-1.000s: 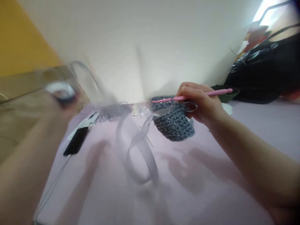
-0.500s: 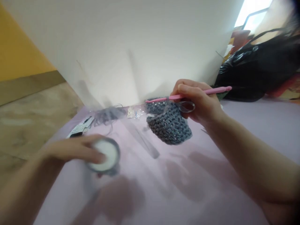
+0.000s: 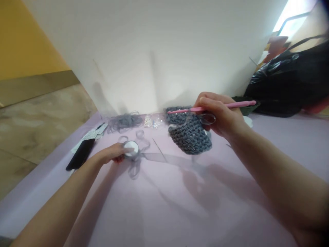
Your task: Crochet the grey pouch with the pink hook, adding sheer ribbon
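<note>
My right hand (image 3: 218, 111) is closed on a pink crochet hook (image 3: 244, 104) and on a dark grey crocheted piece (image 3: 191, 137) that hangs below it. A loop of thin ribbon (image 3: 207, 119) sticks out beside my fingers. At the left, my left hand (image 3: 114, 152) grips a ribbon spool (image 3: 131, 149) with a white face and grey rim, low over the table. Sheer grey ribbon (image 3: 156, 157) trails from the spool toward the crocheted piece, and more of it curls around the spool. Some fingers of both hands are hidden.
A black phone (image 3: 81, 154) and papers (image 3: 94, 133) lie at the left of the lilac tabletop (image 3: 164, 212). Grey ribbon (image 3: 124, 120) is heaped by the white wall, next to small pale beads (image 3: 148, 121). A thin needle-like rod (image 3: 159, 149) lies mid-table. A black bag (image 3: 290, 79) stands right.
My left hand has carried the spool away from me and to the right, uncovering the phone. My right hand keeps the hook and crocheted piece nearly in place; the view has shifted slightly.
</note>
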Motion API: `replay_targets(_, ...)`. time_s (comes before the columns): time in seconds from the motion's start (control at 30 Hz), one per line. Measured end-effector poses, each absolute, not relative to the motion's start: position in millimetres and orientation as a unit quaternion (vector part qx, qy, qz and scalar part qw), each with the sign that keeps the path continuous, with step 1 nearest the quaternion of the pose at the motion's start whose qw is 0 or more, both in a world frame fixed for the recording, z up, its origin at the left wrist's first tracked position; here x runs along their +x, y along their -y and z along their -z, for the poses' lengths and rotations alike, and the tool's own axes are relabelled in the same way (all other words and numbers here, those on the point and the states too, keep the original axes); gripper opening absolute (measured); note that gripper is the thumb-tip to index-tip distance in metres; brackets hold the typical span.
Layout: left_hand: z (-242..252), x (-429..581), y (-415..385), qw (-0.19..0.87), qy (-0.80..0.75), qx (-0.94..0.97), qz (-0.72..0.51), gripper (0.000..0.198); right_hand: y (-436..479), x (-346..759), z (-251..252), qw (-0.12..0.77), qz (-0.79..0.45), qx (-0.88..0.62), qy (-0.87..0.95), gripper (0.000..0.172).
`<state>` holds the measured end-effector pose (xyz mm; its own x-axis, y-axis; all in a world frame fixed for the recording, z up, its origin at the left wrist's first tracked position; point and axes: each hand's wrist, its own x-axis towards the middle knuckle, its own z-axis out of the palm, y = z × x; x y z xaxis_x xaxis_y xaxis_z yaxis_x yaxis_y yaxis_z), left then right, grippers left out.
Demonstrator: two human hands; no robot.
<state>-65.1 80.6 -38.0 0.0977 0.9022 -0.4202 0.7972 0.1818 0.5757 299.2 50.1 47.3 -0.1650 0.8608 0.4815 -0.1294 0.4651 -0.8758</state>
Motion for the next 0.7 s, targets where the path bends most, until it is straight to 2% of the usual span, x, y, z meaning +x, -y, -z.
replay_targets(0.17,35,-85,-77,0.296,-0.701,0.644,-0.077,0.045,-51,298,-48,0.578,-0.445,-0.289,0.620,0.027)
replay_targets(0.33,28,-78,-53,0.195,-0.642,0.733,-0.115,0.029,-51,297,-48,0.588,-0.432,-0.298,0.615,0.025)
replay_targets(0.4,35,-72,-46,0.158,-0.562,0.807,-0.088,0.036,-51,297,-48,0.585,-0.433,-0.298,0.618,0.026)
replay_targets(0.5,49,-60,-47,0.089,-0.503,0.859,-0.025,0.058,-52,297,-46,0.579,-0.434,-0.298,0.623,0.026)
replay_targets(0.57,54,-51,-55,0.098,-0.517,0.851,-0.003,0.062,-51,298,-45,0.575,-0.430,-0.305,0.626,0.026)
replay_targets(0.7,35,-44,-78,0.140,-0.538,0.831,-0.026,0.047,-50,298,-46,0.573,-0.423,-0.311,0.630,0.028)
